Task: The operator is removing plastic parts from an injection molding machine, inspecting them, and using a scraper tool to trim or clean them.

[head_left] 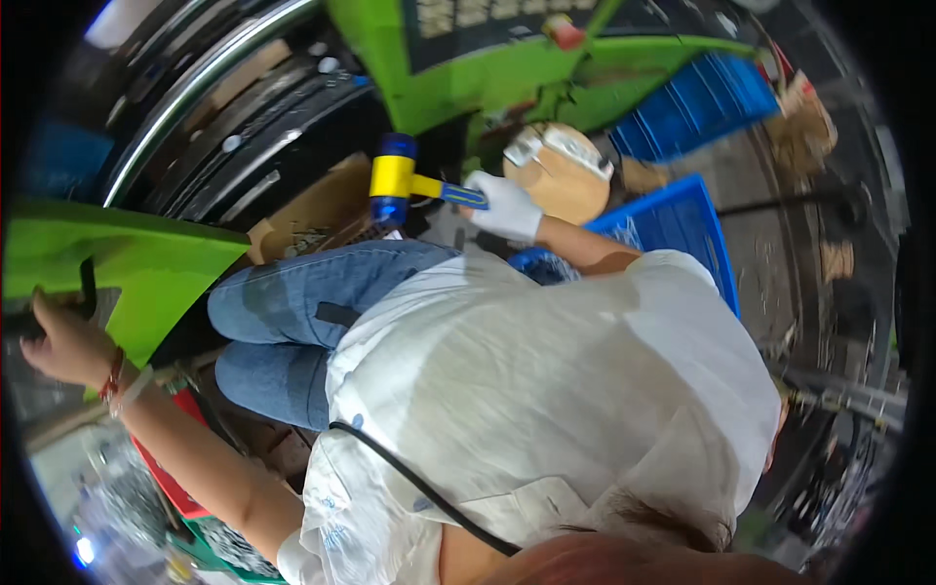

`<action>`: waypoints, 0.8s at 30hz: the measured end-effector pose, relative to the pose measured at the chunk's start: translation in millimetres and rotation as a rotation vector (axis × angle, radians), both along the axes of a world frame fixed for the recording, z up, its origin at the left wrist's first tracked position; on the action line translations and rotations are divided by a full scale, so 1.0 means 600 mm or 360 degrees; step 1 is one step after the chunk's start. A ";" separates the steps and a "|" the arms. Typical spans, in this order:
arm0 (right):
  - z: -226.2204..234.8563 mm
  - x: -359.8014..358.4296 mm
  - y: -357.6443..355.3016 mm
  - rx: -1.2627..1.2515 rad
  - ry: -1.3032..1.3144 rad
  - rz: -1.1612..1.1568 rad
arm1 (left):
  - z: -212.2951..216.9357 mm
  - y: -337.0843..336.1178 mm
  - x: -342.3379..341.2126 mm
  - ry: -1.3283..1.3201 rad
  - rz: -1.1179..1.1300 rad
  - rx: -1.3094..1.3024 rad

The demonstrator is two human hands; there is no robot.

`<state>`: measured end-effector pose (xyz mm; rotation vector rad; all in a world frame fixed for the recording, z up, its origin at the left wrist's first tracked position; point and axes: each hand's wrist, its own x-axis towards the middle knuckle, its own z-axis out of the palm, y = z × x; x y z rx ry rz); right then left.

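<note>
In a white glove, my right hand grips the blue handle of a mallet with a yellow and blue head. The mallet is held sideways, its head pointing left above a cardboard box with small metal pieces in it. My bare left hand reaches out to the far left, beside a green machine panel with a black handle. Its thumb stands apart from the other fingers, which show only in part, and I see nothing held there.
Right of the mallet is a round wooden top with a pale object on it. A blue bin stands beside my right arm, another blue bin farther back. Green machine framing rises ahead. A red crate lies below my left forearm.
</note>
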<state>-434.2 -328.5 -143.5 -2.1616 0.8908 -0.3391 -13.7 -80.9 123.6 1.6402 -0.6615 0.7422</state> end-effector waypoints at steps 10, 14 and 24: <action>-0.269 -0.369 0.079 0.0307 0.0823 -0.1242 | 0.019 -0.112 -0.125 -0.0636 -0.0330 0.0950; -0.315 -0.390 0.065 0.0362 0.1134 -0.1363 | 0.030 -0.148 -0.175 -0.0608 -0.0632 0.1076; -0.397 -0.292 -0.037 0.0506 0.1002 -0.0991 | 0.016 -0.228 -0.294 -0.0700 -0.1073 0.0573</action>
